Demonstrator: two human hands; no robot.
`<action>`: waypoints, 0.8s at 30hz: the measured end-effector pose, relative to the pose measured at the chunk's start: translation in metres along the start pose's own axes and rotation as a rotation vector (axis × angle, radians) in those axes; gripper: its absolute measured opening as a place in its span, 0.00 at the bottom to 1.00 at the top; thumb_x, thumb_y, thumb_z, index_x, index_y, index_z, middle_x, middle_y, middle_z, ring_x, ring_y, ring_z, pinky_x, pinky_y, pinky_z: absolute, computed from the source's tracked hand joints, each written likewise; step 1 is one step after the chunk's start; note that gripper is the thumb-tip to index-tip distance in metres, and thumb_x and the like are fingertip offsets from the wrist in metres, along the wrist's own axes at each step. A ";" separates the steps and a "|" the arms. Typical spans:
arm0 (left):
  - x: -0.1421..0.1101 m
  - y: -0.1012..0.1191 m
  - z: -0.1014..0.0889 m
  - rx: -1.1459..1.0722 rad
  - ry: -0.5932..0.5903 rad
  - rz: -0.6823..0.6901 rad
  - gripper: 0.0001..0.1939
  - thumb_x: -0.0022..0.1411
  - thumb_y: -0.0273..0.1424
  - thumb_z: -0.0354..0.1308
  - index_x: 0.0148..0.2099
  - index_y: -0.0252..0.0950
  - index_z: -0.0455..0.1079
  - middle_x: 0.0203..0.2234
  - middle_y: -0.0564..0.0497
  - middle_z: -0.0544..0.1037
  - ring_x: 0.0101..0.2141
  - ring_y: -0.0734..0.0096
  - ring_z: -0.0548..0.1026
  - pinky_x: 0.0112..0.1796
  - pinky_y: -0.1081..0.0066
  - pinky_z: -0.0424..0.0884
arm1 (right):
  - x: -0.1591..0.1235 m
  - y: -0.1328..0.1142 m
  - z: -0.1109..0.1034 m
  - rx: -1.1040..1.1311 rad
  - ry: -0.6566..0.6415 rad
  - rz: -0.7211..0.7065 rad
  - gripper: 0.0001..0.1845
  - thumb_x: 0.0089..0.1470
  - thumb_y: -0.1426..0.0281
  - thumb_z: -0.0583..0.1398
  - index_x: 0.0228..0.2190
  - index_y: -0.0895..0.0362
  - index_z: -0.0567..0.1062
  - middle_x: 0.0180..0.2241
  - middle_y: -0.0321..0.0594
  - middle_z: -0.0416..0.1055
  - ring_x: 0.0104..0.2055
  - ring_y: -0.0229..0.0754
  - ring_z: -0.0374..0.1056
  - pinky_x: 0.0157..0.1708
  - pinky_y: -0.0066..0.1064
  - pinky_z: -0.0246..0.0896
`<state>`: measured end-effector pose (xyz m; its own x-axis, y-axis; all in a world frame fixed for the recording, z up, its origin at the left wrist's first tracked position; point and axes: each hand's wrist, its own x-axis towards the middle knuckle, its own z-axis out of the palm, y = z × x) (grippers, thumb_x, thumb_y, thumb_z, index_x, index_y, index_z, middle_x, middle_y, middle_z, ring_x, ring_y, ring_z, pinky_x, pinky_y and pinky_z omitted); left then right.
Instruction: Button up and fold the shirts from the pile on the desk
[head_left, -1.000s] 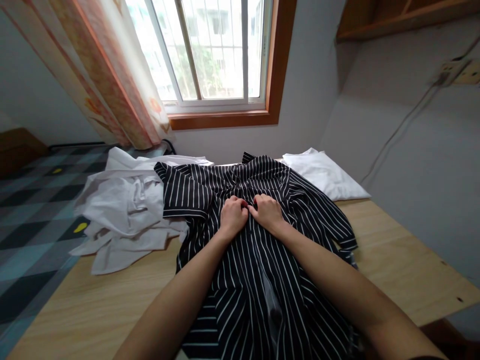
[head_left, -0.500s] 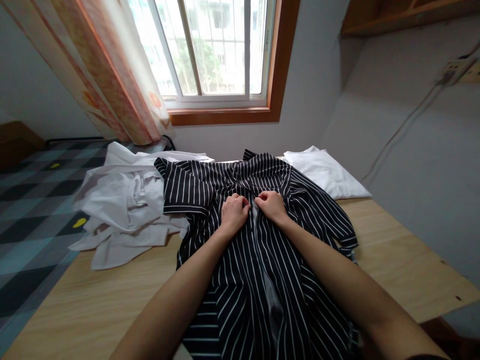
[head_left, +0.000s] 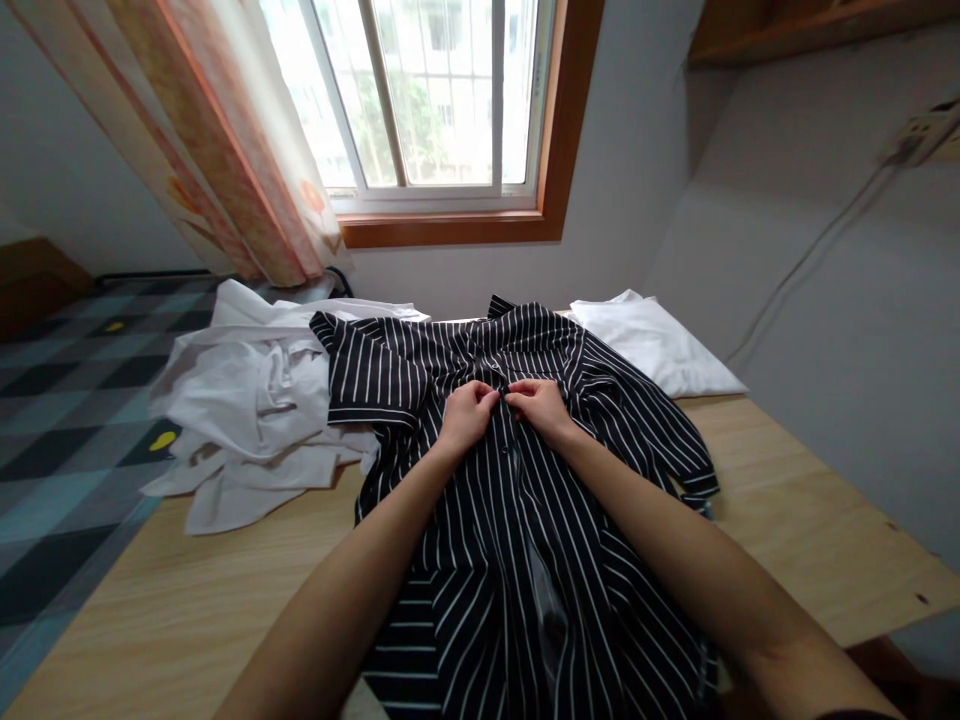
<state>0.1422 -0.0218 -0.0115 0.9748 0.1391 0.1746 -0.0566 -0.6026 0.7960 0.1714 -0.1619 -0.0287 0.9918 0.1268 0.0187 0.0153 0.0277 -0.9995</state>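
A black shirt with white stripes (head_left: 480, 530) lies spread front side up, its collar end toward the window and its sleeves out to both sides. My left hand (head_left: 466, 414) pinches the edge of the front opening on the upper chest. Close beside it, my right hand (head_left: 541, 408) pinches the opposite front edge, the fingertips of both hands almost meeting. Small buttons show along the opening above and below my fingers. Lower down the front gapes a little and the greyish inside shows. Whether a button is between my fingertips, I cannot tell.
The shirt rests on a pale wooden table (head_left: 247, 590). Crumpled white clothing (head_left: 247, 400) is heaped at its left, and a folded white garment (head_left: 656, 345) lies at the back right. A bed with a checked cover (head_left: 67, 430) adjoins on the left. Behind is a window (head_left: 442, 100).
My hands drew slightly apart half a second ago, and now the fingertips are close together again at the front opening. Buttons have come into sight along it.
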 end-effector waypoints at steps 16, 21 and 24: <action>-0.007 0.011 -0.002 0.120 0.010 -0.066 0.06 0.60 0.28 0.58 0.33 0.33 0.74 0.30 0.47 0.79 0.33 0.66 0.76 0.36 0.70 0.67 | 0.001 0.010 -0.004 -0.341 0.041 -0.145 0.06 0.45 0.73 0.64 0.29 0.58 0.80 0.27 0.38 0.77 0.26 0.41 0.73 0.24 0.28 0.69; -0.006 0.011 -0.002 0.105 0.008 -0.073 0.06 0.59 0.29 0.58 0.32 0.34 0.76 0.29 0.47 0.80 0.32 0.66 0.76 0.34 0.70 0.67 | 0.001 0.010 -0.005 -0.402 0.048 -0.164 0.05 0.45 0.73 0.64 0.29 0.58 0.80 0.27 0.38 0.78 0.28 0.42 0.74 0.30 0.30 0.72; -0.007 0.011 -0.001 0.117 0.006 -0.066 0.07 0.59 0.29 0.57 0.33 0.33 0.76 0.29 0.47 0.80 0.32 0.65 0.76 0.34 0.70 0.67 | 0.000 0.009 -0.004 -0.357 0.038 -0.142 0.06 0.45 0.74 0.64 0.29 0.59 0.80 0.27 0.39 0.77 0.26 0.41 0.73 0.26 0.30 0.71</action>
<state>0.1342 -0.0284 -0.0033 0.9742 0.1859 0.1282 0.0332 -0.6795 0.7329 0.1723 -0.1657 -0.0375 0.9805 0.1097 0.1631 0.1894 -0.3055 -0.9332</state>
